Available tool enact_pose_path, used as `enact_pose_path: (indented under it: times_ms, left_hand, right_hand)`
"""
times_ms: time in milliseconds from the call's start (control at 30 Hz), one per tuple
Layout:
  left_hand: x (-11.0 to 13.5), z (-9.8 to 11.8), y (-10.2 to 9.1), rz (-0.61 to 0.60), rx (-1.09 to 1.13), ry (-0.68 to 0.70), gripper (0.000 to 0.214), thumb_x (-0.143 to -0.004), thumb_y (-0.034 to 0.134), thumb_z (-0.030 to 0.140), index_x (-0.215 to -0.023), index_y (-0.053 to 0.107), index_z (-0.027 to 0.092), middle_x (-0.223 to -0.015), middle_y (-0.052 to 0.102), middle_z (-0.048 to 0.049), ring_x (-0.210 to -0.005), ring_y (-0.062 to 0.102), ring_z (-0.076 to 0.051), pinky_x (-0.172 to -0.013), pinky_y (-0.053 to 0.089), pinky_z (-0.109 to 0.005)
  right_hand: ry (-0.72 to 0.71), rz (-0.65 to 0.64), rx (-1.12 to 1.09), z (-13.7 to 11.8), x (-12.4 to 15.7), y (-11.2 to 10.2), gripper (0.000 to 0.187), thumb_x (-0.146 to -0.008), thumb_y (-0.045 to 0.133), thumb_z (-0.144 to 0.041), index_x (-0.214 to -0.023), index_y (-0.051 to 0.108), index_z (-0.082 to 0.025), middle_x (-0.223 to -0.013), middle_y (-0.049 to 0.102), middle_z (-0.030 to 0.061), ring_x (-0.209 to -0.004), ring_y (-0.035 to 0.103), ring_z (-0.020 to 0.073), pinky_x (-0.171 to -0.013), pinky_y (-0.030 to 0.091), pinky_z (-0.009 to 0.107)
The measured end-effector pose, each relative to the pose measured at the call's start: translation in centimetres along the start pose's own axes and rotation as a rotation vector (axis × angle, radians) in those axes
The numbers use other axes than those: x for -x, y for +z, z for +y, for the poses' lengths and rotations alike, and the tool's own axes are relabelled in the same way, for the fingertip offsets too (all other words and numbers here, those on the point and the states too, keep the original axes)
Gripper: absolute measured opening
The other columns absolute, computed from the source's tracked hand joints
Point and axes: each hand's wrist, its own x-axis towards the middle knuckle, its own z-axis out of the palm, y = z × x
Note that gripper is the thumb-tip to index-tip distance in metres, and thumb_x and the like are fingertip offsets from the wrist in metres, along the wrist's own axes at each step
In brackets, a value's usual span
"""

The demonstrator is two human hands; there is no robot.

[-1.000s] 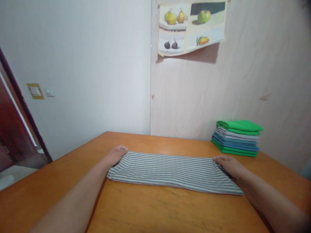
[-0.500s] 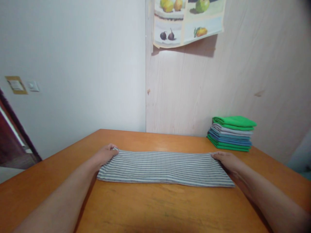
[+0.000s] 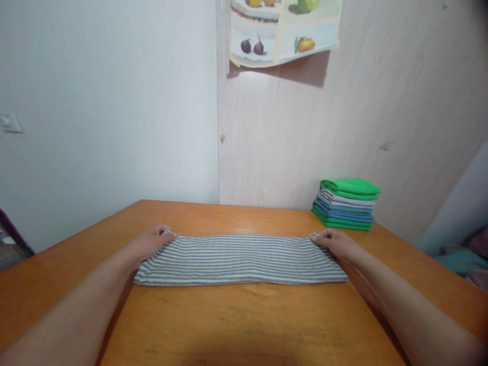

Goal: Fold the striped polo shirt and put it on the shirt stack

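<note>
A grey-and-white striped cloth lies folded into a long, wide strip across the table, its stripes running left to right. My left hand pinches its far left corner between thumb and fingers. At the far right corner, my right hand grips the cloth in the same way. The far edge is stretched between both hands, and the near edge rests along the tabletop. Faint creases show near the middle.
On the orange-brown wooden table, a stack of folded green, grey and blue cloths stands at the back right. Behind the table rises a pale wall with a fruit picture on it.
The camera view has turned slightly right, so everything sits further left. My right hand's fingers have drawn in at the corner, and the cloth's right end looks slightly shifted. Both hands keep their hold.
</note>
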Motion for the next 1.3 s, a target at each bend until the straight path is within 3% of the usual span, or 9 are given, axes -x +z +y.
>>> enact_pose_path:
  times_ms: [233, 333, 467, 600, 700, 767, 933, 1133, 1300]
  left_hand:
    - [0.1, 0.6, 0.1, 0.105, -0.141, 0.104, 0.031, -0.055, 0.072, 0.044, -0.073, 0.062, 0.020, -0.066, 0.064, 0.0007, -0.066, 0.059, -0.020, -0.058, 0.043, -0.027]
    - [0.4, 1.1, 0.1, 0.210, -0.294, 0.129, 0.029, -0.057, 0.072, 0.042, -0.075, 0.062, 0.022, -0.067, 0.064, -0.0011, -0.071, 0.061, -0.024, -0.061, 0.043, -0.028]
    - [1.5, 3.0, 0.4, 0.344, -0.614, 0.246, 0.031, -0.071, 0.066, 0.040, -0.094, 0.066, 0.019, -0.099, 0.070, -0.0126, -0.099, 0.063, -0.033, -0.081, 0.047, -0.036]
    - [3.1, 4.9, 2.5, 0.273, -0.813, 0.364, 0.034, -0.092, 0.042, 0.034, -0.112, 0.064, 0.016, -0.119, 0.066, -0.0167, -0.114, 0.060, -0.031, -0.096, 0.043, -0.039]
    - [4.1, 4.9, 4.5, 0.092, -0.861, 0.400, 0.045, -0.098, 0.031, 0.040, -0.113, 0.064, 0.014, -0.120, 0.066, -0.0201, -0.114, 0.060, -0.032, -0.098, 0.043, -0.044]
    - [4.4, 4.3, 5.4, -0.006, -0.898, 0.363, 0.052, -0.098, 0.030, 0.049, -0.118, 0.064, 0.015, -0.134, 0.060, -0.0222, -0.127, 0.053, -0.035, -0.105, 0.037, -0.051]
    - [4.3, 2.5, 6.1, -0.053, -0.907, 0.243, 0.072, -0.094, 0.032, 0.066, -0.145, 0.047, 0.018, -0.159, 0.033, -0.0192, -0.149, 0.024, -0.036, -0.116, 0.015, -0.061]
    - [4.1, 2.2, 5.9, -0.059, -0.896, 0.238, 0.079, -0.092, 0.030, 0.071, -0.150, 0.042, 0.017, -0.160, 0.030, -0.0188, -0.150, 0.022, -0.034, -0.116, 0.013, -0.061]
    - [6.0, 2.3, 5.6, -0.086, -0.915, 0.240, 0.084, -0.092, 0.027, 0.072, -0.152, 0.039, 0.015, -0.161, 0.026, -0.0173, -0.151, 0.019, -0.034, -0.117, 0.012, -0.061]
  right_hand:
    - [0.022, 0.046, 0.009, 0.7, -0.4, 0.0, 0.024, -0.065, 0.070, -0.041, -0.067, 0.055, -0.022, -0.054, 0.056, -0.0008, -0.052, 0.052, 0.0152, -0.050, 0.037, 0.027]
    - [-0.012, 0.161, 0.178, 0.6, -0.2, -0.3, 0.023, -0.066, 0.072, -0.038, -0.079, 0.063, -0.021, -0.067, 0.065, 0.0045, -0.066, 0.061, 0.0219, -0.059, 0.044, 0.031]
    - [-0.190, 0.279, 0.506, -1.5, 0.5, 0.1, 0.029, -0.081, 0.061, -0.041, -0.100, 0.069, -0.022, -0.103, 0.073, 0.0131, -0.097, 0.065, 0.0315, -0.084, 0.048, 0.041]
    - [-0.330, 0.111, 0.644, -3.2, 1.6, 2.5, 0.043, -0.094, 0.040, -0.045, -0.114, 0.069, -0.021, -0.125, 0.069, 0.0134, -0.120, 0.060, 0.0322, -0.104, 0.042, 0.042]
    - [-0.381, -0.037, 0.719, -2.2, 2.2, 4.6, 0.057, -0.096, 0.034, -0.055, -0.128, 0.064, -0.018, -0.138, 0.061, 0.0144, -0.134, 0.050, 0.0333, -0.114, 0.035, 0.046]
    - [-0.387, -0.105, 0.781, -0.8, 2.2, 5.5, 0.067, -0.095, 0.033, -0.061, -0.136, 0.059, -0.015, -0.147, 0.053, 0.0159, -0.141, 0.041, 0.0355, -0.117, 0.030, 0.051]
    - [-0.325, -0.145, 0.854, 1.4, 1.6, 5.8, 0.083, -0.092, 0.030, -0.069, -0.150, 0.044, -0.012, -0.158, 0.036, 0.0148, -0.149, 0.024, 0.0360, -0.119, 0.024, 0.057]
    - [-0.328, -0.162, 0.886, 0.5, 1.7, 5.8, 0.084, -0.093, 0.027, -0.071, -0.152, 0.042, -0.012, -0.159, 0.035, 0.0156, -0.149, 0.024, 0.0355, -0.119, 0.023, 0.057]
    - [-0.301, -0.157, 0.901, 0.2, 4.3, 5.3, 0.085, -0.093, 0.024, -0.072, -0.153, 0.039, -0.012, -0.160, 0.034, 0.0152, -0.150, 0.023, 0.0338, -0.120, 0.022, 0.055]
